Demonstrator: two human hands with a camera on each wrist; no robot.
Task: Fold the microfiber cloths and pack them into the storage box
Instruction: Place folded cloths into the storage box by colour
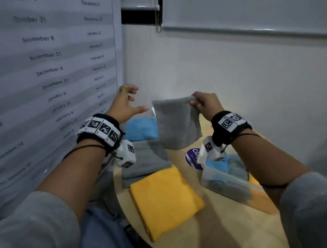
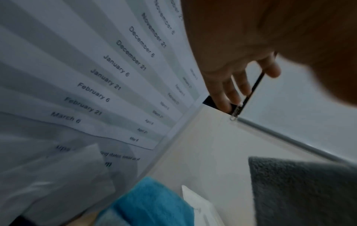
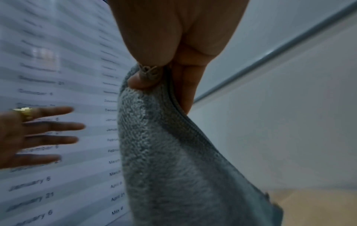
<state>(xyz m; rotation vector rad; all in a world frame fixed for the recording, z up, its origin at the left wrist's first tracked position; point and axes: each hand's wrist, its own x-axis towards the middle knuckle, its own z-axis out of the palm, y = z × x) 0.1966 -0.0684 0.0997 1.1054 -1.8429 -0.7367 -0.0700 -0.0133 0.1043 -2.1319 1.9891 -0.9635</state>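
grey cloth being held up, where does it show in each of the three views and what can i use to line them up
Head: the held grey cloth hangs centre frame, pinched at its top corner by the right hand, over the table.
Left wrist: only its edge shows, lower right.
Right wrist: fills the centre and bottom, bunched under the thumb.
Shared landmark: the printed dates poster on the left wall, also in the left wrist and right wrist views.

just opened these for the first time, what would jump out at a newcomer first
The grey cloth hanging in mid-air at centre, pinched at its top corner by the right hand, while the left hand spreads open beside it. Below, a bright yellow cloth lies folded on the round table, and a clear storage box at right holds blue and grey cloths. A big dated wall chart fills the left.
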